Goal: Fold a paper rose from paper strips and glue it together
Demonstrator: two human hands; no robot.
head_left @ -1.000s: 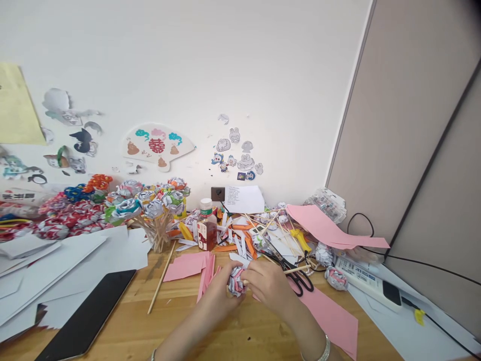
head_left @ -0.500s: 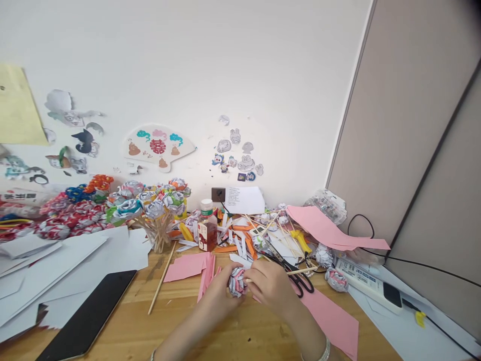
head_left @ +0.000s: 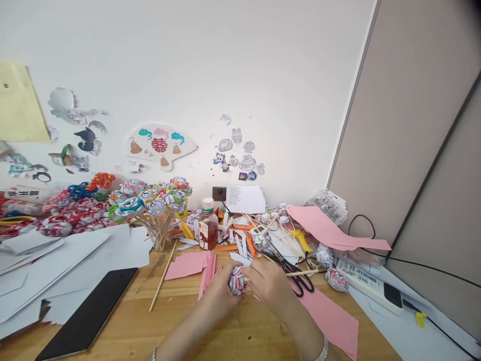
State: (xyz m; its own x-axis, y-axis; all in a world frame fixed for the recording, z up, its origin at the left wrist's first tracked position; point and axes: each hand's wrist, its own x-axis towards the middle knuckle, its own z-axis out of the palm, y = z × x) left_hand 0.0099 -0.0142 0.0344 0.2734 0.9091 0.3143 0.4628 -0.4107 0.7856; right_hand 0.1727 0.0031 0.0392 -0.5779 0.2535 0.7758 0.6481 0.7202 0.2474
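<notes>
While the grip of the left hand (head_left: 221, 292) is closed around a pink-and-white paper flower (head_left: 237, 282) over the bench (head_left: 210, 333), that of the right hand (head_left: 268, 283) is clamped on a wooden stick (head_left: 303, 273) at the flower's side, near black-handled scissors (head_left: 288, 264).

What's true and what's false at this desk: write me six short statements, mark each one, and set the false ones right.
1. The left hand holds a paper flower. True.
2. The right hand grips the bottle. False: the bottle stands apart from both hands.
3. A wooden stick pokes out beyond the right hand. True.
4. The scissors lie left of the bottle. False: they lie to its right.
5. A fan-shaped sign is on the wall. True.
6. The yellow sheet lies on the desk. False: it is on the wall.
</notes>
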